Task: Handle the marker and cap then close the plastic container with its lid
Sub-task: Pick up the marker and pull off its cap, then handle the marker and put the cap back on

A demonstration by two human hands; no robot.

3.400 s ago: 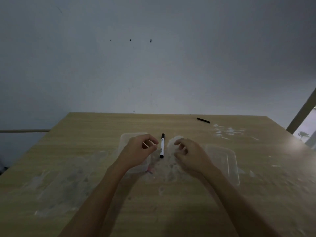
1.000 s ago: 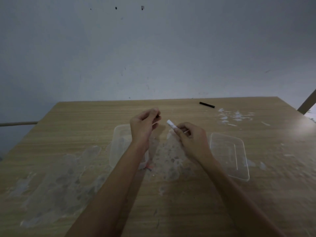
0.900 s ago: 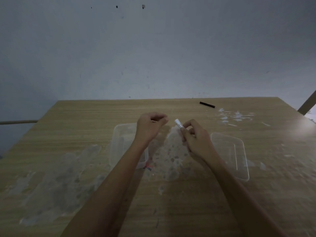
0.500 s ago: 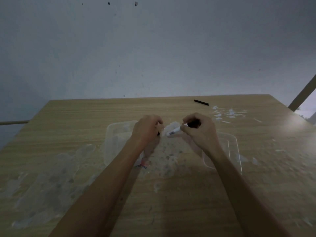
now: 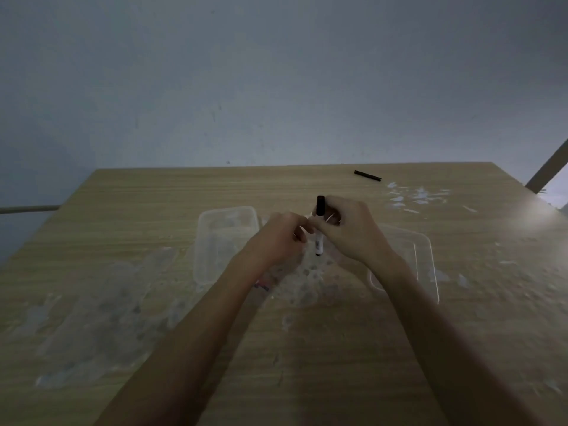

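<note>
Right hand pinched the marker upright, black cap uppermost, above the worktop. Left hand curled beside it; its grip could not be told. Container lay left, lid right.

Two hands meet above a wooden surface. The right hand holds a capped marker upright, black cap at 12 o'clock; the left hand touches it. An open container sits at 9 o'clock, its lid at 3 o'clock.
</note>
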